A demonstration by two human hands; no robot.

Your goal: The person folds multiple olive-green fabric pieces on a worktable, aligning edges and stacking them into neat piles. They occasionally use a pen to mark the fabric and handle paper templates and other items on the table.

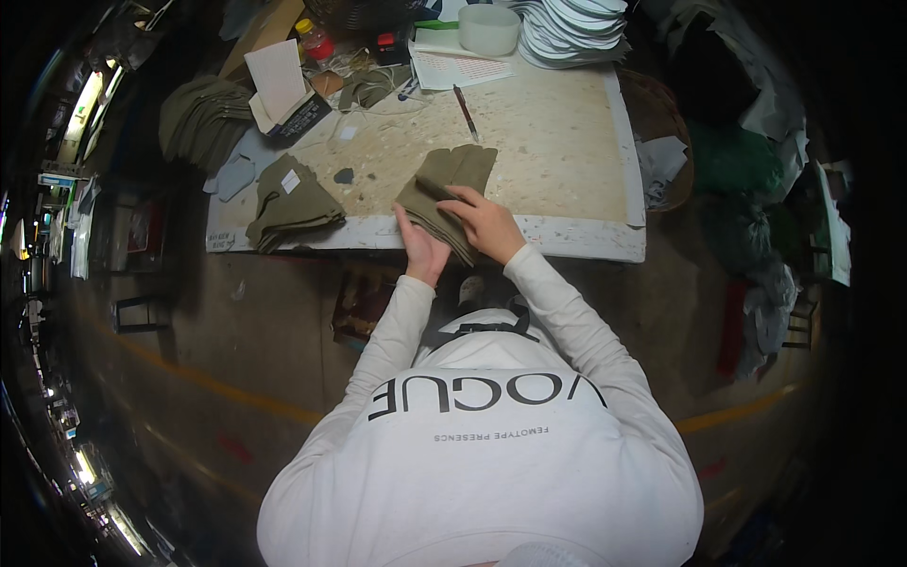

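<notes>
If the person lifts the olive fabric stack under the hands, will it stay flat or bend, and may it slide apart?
The olive fabric stack would probably droop when lifted, since it is thin cut cloth. Its layers already fan out at the near edge, so they may slide apart unless gripped together. The left hand and right hand both rest on it, which suggests it needs holding from two sides.

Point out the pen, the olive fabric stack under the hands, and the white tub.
pen (pixel 466 111), head view, middle of its barrel.
olive fabric stack (pixel 463 170), head view, top piece's upper part.
white tub (pixel 488 30), head view, its side wall.
</notes>
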